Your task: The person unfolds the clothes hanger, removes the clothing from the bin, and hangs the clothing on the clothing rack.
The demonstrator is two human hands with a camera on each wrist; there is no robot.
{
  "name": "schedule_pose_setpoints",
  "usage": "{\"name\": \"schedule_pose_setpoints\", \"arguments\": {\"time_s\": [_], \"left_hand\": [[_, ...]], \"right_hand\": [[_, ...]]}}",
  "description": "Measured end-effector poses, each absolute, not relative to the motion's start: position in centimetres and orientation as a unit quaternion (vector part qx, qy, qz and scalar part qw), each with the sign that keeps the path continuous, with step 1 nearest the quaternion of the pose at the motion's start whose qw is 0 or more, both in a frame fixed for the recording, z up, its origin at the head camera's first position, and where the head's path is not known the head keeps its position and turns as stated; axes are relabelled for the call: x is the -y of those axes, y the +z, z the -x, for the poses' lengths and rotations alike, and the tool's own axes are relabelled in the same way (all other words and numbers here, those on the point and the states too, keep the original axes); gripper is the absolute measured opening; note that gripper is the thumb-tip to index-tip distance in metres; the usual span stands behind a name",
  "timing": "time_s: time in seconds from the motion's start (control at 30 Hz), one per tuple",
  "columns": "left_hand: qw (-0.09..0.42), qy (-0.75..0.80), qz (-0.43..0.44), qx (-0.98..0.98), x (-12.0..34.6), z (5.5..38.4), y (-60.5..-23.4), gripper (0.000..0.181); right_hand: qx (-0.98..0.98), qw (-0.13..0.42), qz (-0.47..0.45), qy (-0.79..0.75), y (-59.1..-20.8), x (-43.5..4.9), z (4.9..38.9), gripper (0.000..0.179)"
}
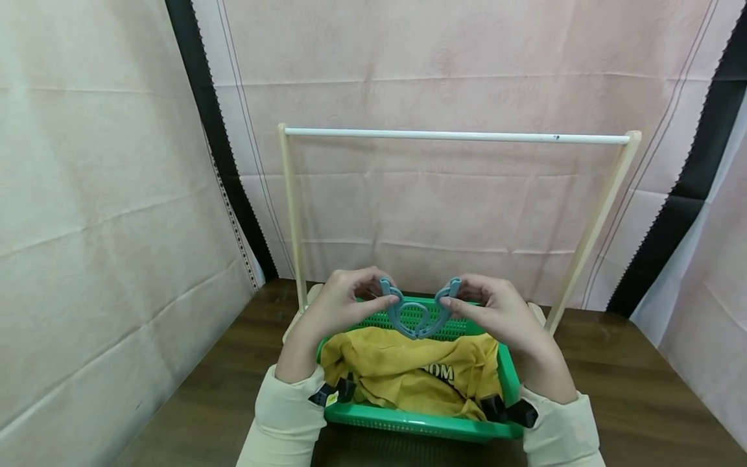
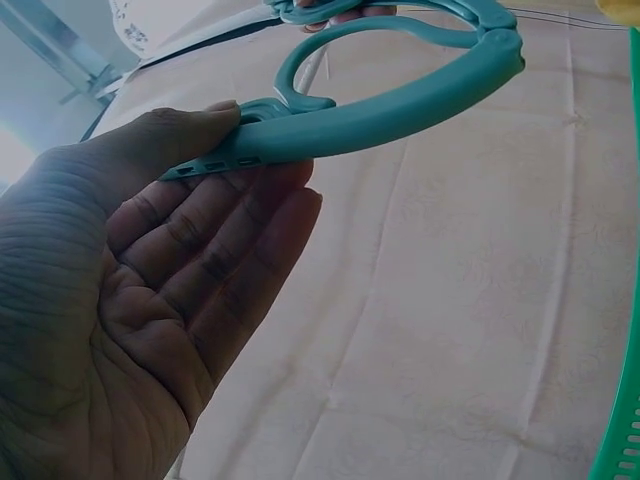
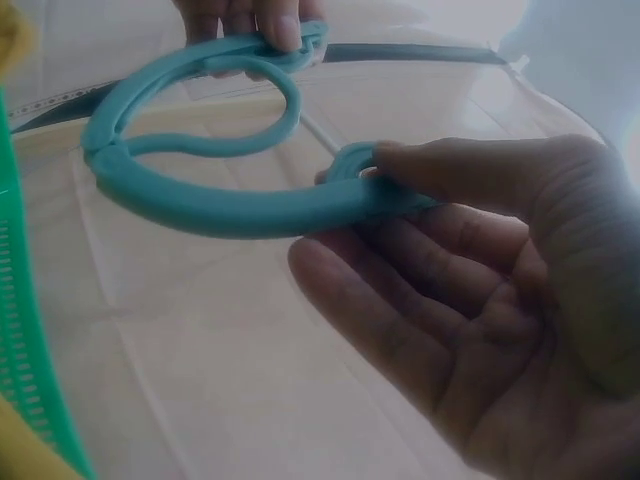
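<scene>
A teal folding clothes hanger [image 1: 417, 335] is held up over the green basket [image 1: 420, 425], its two arms bent upward from a hinge at the bottom. My left hand [image 1: 348, 305] pinches one arm's end between thumb and fingers. At the opposite end, the thumb and fingers of my right hand [image 1: 496, 310] grip the other arm. Both wrist views show the hanger [image 2: 400, 115] close up, with a curved loop inside its arms. Below my hands, a crumpled yellow garment [image 1: 397, 363] with dark-edged white lettering lies in the basket.
Behind the basket stands a cream-coloured rack with a white horizontal bar [image 1: 455, 135] and two uprights [image 1: 294, 220]. Everything is on a dark wooden table [image 1: 204, 402]. Pale cloth walls [image 1: 117, 194] with black edging surround it.
</scene>
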State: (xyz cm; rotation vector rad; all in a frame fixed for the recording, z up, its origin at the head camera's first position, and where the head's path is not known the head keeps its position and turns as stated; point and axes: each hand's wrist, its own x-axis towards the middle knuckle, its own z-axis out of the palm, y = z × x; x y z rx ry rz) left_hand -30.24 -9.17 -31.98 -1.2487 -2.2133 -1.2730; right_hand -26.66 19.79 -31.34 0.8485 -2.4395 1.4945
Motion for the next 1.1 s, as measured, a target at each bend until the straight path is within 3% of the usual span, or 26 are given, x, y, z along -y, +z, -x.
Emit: {"name": "schedule_pose_setpoints", "arguments": {"time_s": [0.53, 1.1], "left_hand": [[0.139, -0.449, 0.433, 0.769, 9.5, 30.2, -32.4, 0.008], [0.147, -0.447, 0.439, 0.765, 9.4, 30.4, -31.9, 0.009]], "right_hand": [[0.81, 0.065, -0.29, 0.505, -31.5, -20.1, 26.7, 0.013], [0.838, 0.086, -0.27, 0.467, -31.1, -20.9, 26.6, 0.013]]}}
